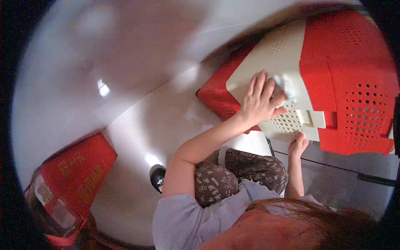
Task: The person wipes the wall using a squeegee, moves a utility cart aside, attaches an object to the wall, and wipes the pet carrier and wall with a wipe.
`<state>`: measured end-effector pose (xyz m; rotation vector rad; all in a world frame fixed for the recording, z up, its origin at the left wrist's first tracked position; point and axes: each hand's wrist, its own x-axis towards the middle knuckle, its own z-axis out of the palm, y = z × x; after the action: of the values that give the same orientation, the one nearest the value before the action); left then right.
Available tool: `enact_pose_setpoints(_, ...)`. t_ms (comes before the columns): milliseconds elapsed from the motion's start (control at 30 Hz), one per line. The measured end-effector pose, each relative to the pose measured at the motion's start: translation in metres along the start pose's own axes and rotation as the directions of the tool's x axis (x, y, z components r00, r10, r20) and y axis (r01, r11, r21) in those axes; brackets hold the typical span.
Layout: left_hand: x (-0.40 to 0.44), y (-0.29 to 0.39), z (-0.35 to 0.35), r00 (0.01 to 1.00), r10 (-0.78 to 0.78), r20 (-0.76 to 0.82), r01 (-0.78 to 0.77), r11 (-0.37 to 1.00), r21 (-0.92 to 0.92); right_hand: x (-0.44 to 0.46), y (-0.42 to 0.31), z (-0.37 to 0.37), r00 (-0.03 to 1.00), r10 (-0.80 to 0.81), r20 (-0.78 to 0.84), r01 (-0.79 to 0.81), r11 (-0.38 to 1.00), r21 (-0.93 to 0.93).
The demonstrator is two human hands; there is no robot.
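Observation:
A large red and cream plastic pet carrier (318,79) with rows of vent holes fills the upper right. My left hand (263,100) lies over its cream panel, palm toward the surface. A crumpled white cloth (286,87), blurred, sticks out beside its fingers, and the part under the hand is hidden. Below, my right hand (298,146) grips the lower edge of the cream panel, its thumb on the outer face. Near that thumb is a cream latch (311,118) at the seam between cream and red.
A red box-like object (79,171) with faded yellow lettering stands at the lower left. The pale, shiny floor (137,108) reflects light. A dark shoe (157,178) and my patterned trousers (216,179) show below. Dark strips (354,173) run along the right side.

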<state>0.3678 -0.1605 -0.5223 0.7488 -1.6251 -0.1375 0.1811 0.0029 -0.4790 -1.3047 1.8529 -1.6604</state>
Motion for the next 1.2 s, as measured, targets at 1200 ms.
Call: enact_pose_setpoints(1200,-0.218,-0.137,0.035,0.465,-0.793,0.394,0.859,0.511,0.014,0.002,-0.001,-0.010,0.997,0.049,0.059,-0.046,0.997,-0.060)
